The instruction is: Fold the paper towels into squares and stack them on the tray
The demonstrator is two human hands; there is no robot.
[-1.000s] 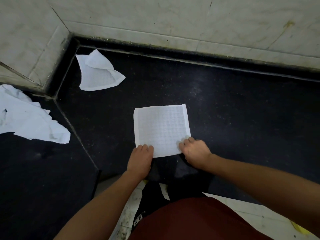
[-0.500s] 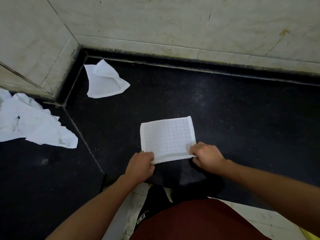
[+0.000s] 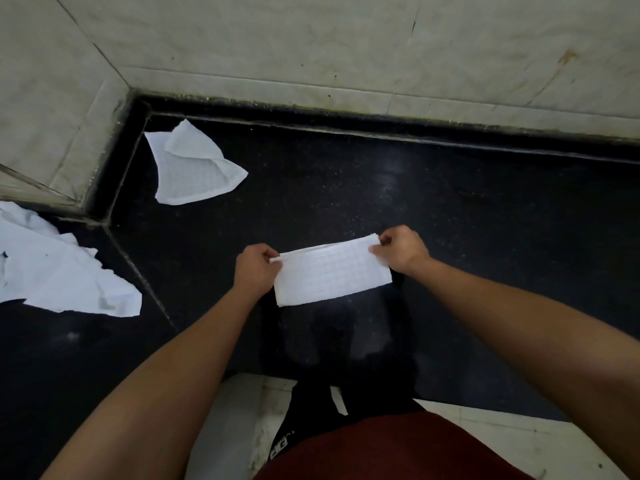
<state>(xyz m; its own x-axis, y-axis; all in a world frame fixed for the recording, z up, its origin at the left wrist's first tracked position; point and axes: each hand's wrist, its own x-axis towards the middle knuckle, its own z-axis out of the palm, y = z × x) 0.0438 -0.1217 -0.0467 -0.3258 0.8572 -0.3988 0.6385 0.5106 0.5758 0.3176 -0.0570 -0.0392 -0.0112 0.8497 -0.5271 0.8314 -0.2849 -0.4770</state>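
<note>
A white embossed paper towel point(image 3: 332, 273) lies folded over into a narrow rectangle on the black counter point(image 3: 450, 220), near its front edge. My left hand point(image 3: 254, 270) pinches the towel's upper left corner. My right hand point(image 3: 401, 249) pinches its upper right corner. Both corners sit at the towel's far edge, where two layers meet. No tray is in view.
A loosely crumpled paper towel point(image 3: 194, 168) lies in the counter's back left corner. A larger rumpled white sheet point(image 3: 59, 271) lies on the left counter section. Tiled walls point(image 3: 346, 46) close the back and left. The floor shows below the counter edge.
Both hands lifted the towel's near edge and carried it away from me over the far edge, so the square became a narrow rectangle. The camera view shifted slightly.
</note>
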